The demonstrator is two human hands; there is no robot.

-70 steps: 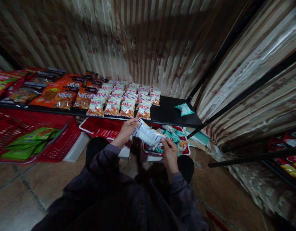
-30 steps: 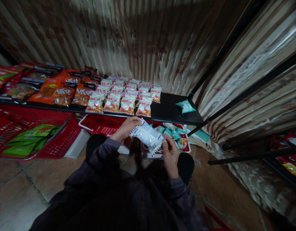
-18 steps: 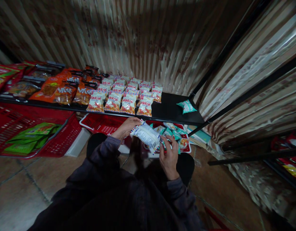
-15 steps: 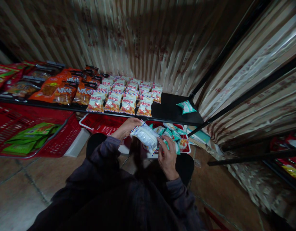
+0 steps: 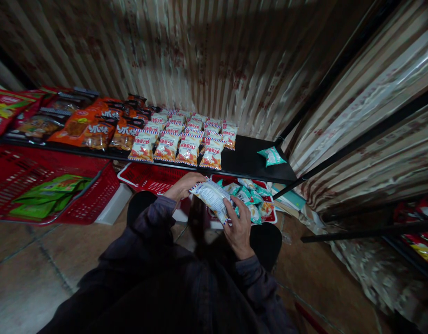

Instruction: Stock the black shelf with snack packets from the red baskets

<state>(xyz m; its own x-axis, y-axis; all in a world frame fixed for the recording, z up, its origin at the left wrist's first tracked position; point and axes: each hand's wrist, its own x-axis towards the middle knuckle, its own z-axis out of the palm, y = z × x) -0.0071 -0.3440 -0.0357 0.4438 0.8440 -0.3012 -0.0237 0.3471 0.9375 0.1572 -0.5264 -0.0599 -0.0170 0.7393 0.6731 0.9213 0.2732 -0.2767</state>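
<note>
Between my hands is a white snack bag [image 5: 211, 195] with striped ends, its printed back facing up. My left hand [image 5: 186, 184] pinches its upper left corner. My right hand [image 5: 239, 227] grips the lower right side, thumb and fingers on the bag. Below and behind it, a red basket [image 5: 273, 218] with a white rim holds several teal snack bags [image 5: 244, 195]. Matching white snack bags [image 5: 188, 149] stand in rows on the black shelf [image 5: 246, 160] just beyond my hands. One teal bag [image 5: 271, 157] lies alone at the shelf's right end.
Orange snack bags [image 5: 97, 134] and red bags [image 5: 7, 109] fill the shelf's left part. Under it sit a red basket [image 5: 105, 190] with green packets [image 5: 50, 197] and another red basket [image 5: 130, 174]. Black shelf bars [image 5: 360, 139] slant across the right, before a striped curtain [image 5: 214, 55].
My right hand has closed in on the bag's right side and now grips it. My left hand keeps its hold. The view has shifted slightly.
</note>
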